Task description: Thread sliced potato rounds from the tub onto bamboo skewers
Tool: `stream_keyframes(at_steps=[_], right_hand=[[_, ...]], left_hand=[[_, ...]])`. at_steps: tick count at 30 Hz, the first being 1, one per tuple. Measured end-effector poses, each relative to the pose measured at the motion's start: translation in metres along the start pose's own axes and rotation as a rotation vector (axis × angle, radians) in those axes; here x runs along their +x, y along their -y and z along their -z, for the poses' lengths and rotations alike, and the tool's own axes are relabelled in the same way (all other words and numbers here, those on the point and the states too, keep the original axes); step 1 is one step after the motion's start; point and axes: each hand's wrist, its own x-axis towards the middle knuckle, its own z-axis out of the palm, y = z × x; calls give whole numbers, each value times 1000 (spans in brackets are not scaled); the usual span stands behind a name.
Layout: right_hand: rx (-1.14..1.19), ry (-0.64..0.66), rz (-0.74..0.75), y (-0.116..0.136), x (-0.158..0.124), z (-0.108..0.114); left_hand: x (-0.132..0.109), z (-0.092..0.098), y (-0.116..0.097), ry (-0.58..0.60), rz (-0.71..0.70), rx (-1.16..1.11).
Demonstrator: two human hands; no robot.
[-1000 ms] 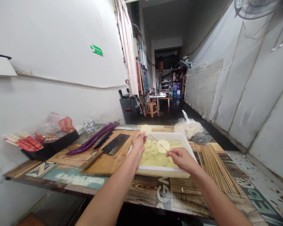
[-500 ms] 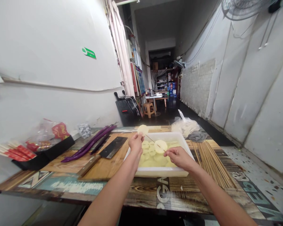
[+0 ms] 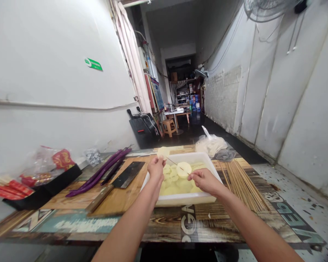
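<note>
My left hand (image 3: 156, 168) pinches a pale round potato slice (image 3: 163, 152) by its lower edge, above the far left side of a white plastic tub (image 3: 177, 199). My right hand (image 3: 205, 180) grips the near end of a thin bamboo skewer (image 3: 171, 160) between thumb and fingers. Threaded on that skewer, close to my right fingers, is another potato slice (image 3: 184, 169). The skewer's far end reaches the slice in my left hand; whether it has pierced it I cannot tell. Several more slices (image 3: 171, 190) lie in yellowish liquid in the tub.
Left of the tub, a cleaver (image 3: 128, 174) lies on a wooden cutting board (image 3: 114, 203), with purple eggplants (image 3: 98, 171) beyond. A black box (image 3: 43, 196) holds packets. Loose skewers (image 3: 243, 185) lie at the right, below a plastic bag (image 3: 211, 145).
The view has shifted slightly, moving the scene a little left. The potato slice in my left hand is turned more edge-on. Both hands keep their holds.
</note>
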Motion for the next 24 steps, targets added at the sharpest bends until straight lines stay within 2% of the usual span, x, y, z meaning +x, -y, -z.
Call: stream_keyframes(at_steps=[8,11,15,19,24], right_hand=[[-23,-22,47,-1,1,-2],[40,4,1,0,2,-2],[109,6,-56,3,0,-2],[-37,-48,93,0,-1,-3],[-248,-118,287,-8,2,-5]], left_hand=[[-1,0,2,55,10,2],[-3,-3,4,97,9,14],[-10,-6,2,120,122,26],[-12,-7,-1,111,121,-10],[-10,-4,-1,20,97,45]])
